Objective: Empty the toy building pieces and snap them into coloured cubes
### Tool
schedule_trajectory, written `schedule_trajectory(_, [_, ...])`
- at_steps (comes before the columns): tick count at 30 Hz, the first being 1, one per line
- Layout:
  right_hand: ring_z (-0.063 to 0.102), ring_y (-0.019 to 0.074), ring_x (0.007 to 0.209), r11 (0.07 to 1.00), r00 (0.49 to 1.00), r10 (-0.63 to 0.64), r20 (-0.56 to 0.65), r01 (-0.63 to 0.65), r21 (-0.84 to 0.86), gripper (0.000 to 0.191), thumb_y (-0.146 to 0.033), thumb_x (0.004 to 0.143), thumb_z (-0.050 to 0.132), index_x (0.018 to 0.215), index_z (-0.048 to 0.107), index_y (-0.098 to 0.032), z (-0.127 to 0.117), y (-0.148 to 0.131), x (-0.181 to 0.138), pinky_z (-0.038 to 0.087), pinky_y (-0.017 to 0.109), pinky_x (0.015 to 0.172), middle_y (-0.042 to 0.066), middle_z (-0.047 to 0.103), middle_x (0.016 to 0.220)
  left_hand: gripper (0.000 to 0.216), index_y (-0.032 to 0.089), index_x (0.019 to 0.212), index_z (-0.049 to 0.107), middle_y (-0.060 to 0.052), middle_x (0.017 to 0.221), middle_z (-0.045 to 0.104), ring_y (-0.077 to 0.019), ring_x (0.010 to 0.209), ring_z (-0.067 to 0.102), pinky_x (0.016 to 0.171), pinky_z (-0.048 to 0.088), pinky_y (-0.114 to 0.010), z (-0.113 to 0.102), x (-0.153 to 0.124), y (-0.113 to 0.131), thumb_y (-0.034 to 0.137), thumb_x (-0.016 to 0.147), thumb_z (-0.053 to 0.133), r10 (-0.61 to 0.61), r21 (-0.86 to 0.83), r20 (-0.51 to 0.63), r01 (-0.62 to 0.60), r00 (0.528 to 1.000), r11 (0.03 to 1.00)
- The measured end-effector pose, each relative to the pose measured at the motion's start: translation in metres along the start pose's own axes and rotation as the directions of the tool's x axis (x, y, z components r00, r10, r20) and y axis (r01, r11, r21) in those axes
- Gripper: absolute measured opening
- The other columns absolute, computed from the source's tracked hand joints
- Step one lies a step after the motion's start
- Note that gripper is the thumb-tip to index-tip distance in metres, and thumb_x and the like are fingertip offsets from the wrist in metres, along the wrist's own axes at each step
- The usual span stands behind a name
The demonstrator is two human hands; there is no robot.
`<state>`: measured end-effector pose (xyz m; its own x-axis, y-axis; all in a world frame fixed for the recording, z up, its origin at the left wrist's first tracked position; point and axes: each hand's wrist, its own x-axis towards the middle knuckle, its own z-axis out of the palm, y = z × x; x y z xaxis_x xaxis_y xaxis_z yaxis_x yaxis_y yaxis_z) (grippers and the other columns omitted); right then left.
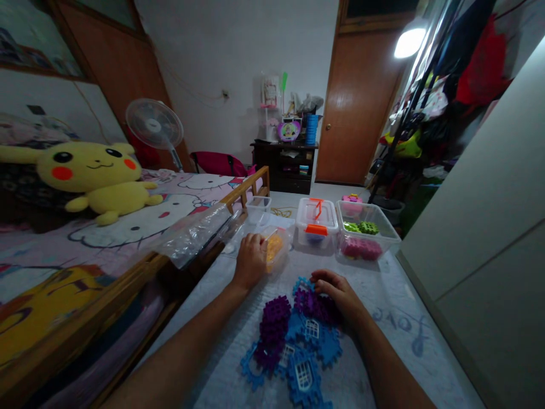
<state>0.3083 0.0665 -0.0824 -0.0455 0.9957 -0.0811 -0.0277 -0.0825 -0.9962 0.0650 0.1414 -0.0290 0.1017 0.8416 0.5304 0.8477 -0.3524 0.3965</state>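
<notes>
My left hand (251, 258) is closed on the near left side of a clear plastic box (281, 261) that has orange pieces (273, 250) inside. My right hand (338, 292) is over the pile, its fingers loosely bent and nothing visibly gripped. Beneath its palm and fingers lie purple interlocking building pieces (313, 304), partly hidden. Another stack of purple building pieces (275, 324) lies to the left. Blue building pieces (330, 343) spread around them, some with white window grids (304, 375).
Beyond my hands stand a lidded clear box (317, 213) with orange latches and an open clear bin (387, 233) holding green and pink pieces. A small clear container (258, 207) stands at the table's far left. A wooden bed rail (128, 284) borders the left, a pale cabinet (489, 227) the right.
</notes>
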Motion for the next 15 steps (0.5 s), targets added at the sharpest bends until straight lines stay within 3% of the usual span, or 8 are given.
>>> schedule_trajectory(3, [0.064, 0.0244, 0.086, 1.0, 0.999, -0.02, -0.045, 0.021, 0.006, 0.038, -0.048, 0.071, 0.071, 0.096, 0.069, -0.021, 0.002, -0.004, -0.001, 0.049, 0.041, 0.083, 0.007, 0.071, 0.097, 0.021, 0.022, 0.081, 0.05, -0.006, 0.087, 0.055, -0.0227, 0.09, 0.053, 0.084, 0.046, -0.039, -0.019, -0.025, -0.005, 0.027, 0.095, 0.034, 0.051, -0.091, 0.029, -0.048, 0.998, 0.995])
schedule_trajectory(8, [0.061, 0.0258, 0.098, 0.975, 0.976, -0.19, -0.106, 0.175, -0.138, 0.044, -0.056, 0.076, 0.063, 0.103, 0.068, -0.021, 0.006, -0.019, 0.001, 0.046, 0.04, 0.089, 0.007, 0.07, 0.103, 0.02, 0.022, 0.086, 0.05, -0.008, 0.097, 0.057, -0.0225, 0.104, 0.052, 0.093, 0.044, -0.039, -0.037, -0.052, 0.007, 0.028, 0.096, 0.033, 0.233, -0.211, 0.096, -0.209, 0.968, 0.955])
schedule_trajectory(12, [0.062, 0.022, 0.083, 0.976, 0.982, -0.184, -0.039, 0.178, -0.126, 0.047, -0.057, 0.084, 0.053, 0.112, 0.067, -0.021, 0.014, -0.033, -0.002, 0.048, 0.036, 0.078, 0.004, 0.071, 0.091, 0.019, 0.022, 0.085, 0.05, -0.008, 0.097, 0.058, -0.0223, 0.108, 0.051, 0.095, 0.044, -0.038, -0.043, -0.062, 0.023, 0.025, 0.096, 0.035, 0.372, -0.295, 0.139, -0.32, 0.918, 0.9])
schedule_trajectory(15, [0.064, 0.0219, 0.079, 0.992, 0.99, -0.126, 0.066, 0.127, -0.005, 0.043, -0.054, 0.082, 0.059, 0.11, 0.067, -0.022, 0.022, -0.038, -0.005, 0.05, 0.035, 0.073, 0.003, 0.071, 0.089, 0.017, 0.021, 0.087, 0.052, -0.008, 0.097, 0.058, -0.022, 0.111, 0.051, 0.097, 0.043, -0.038, -0.043, -0.065, 0.03, 0.023, 0.096, 0.037, 0.408, -0.352, 0.143, -0.339, 0.902, 0.872])
